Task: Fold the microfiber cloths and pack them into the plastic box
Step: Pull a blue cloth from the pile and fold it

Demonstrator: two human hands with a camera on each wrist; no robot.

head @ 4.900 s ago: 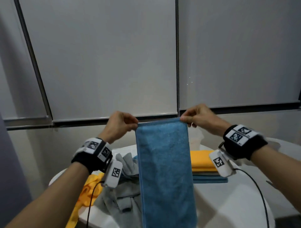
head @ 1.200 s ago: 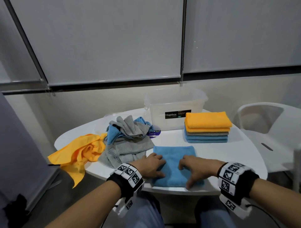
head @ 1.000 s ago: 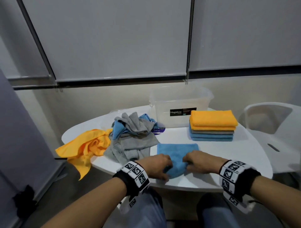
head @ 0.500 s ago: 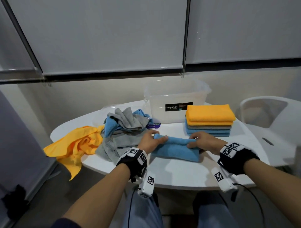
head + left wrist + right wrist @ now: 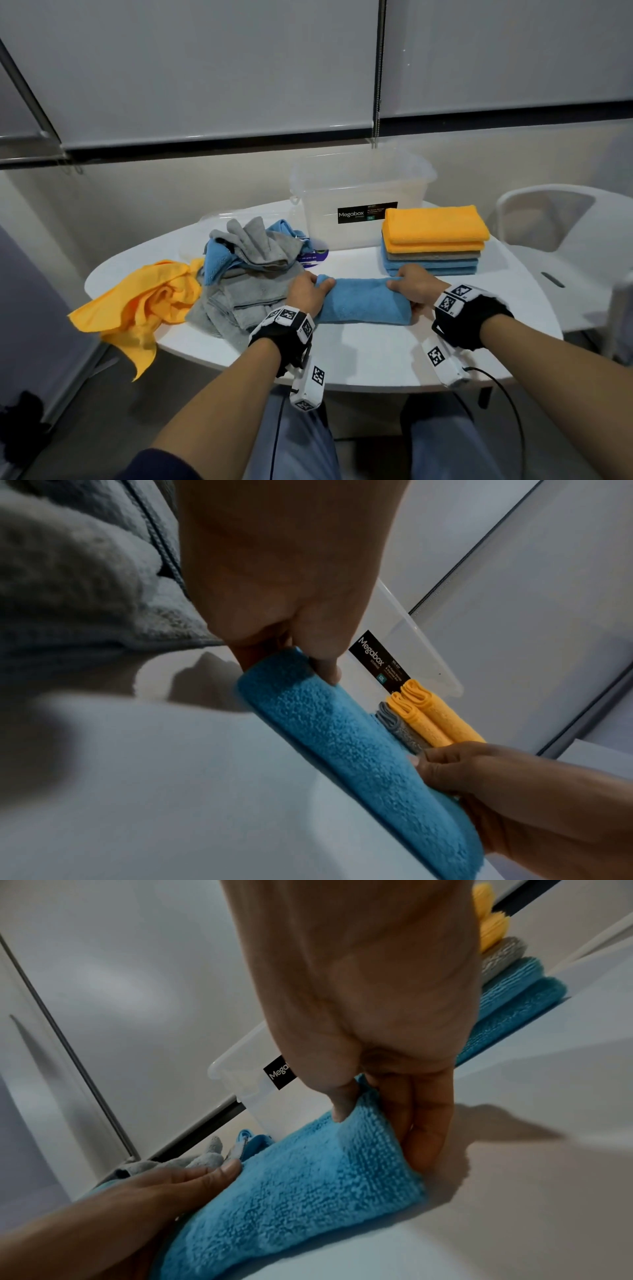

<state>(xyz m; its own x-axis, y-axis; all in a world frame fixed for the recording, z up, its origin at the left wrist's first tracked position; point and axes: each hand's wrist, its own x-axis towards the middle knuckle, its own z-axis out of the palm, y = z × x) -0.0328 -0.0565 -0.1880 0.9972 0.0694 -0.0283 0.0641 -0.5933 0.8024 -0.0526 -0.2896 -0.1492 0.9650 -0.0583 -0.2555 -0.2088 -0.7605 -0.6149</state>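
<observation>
A folded blue cloth [image 5: 363, 301] lies across the white table [image 5: 376, 356] in front of me. My left hand [image 5: 310, 286] pinches its left far corner, thumb on top [image 5: 329, 669]. My right hand [image 5: 411, 284] pinches its right far corner, thumb and fingers around the fold [image 5: 373, 1104]. The blue cloth [image 5: 359, 750] [image 5: 301, 1177] is doubled over, its folded edge towards me. Behind it stands the clear plastic box [image 5: 359, 198] with a black label. A stack of folded cloths [image 5: 433, 240], orange over grey over blue, sits right of the box.
A heap of unfolded grey and blue cloths [image 5: 253, 263] lies left of my hands, with a crumpled orange cloth [image 5: 147, 301] hanging over the table's left edge. A white chair [image 5: 561, 246] stands at the right. Window blinds fill the wall behind.
The blue cloth went from hanging in the air to lying on the table. Both hands then lifted its near edge and folded it over away from me.
</observation>
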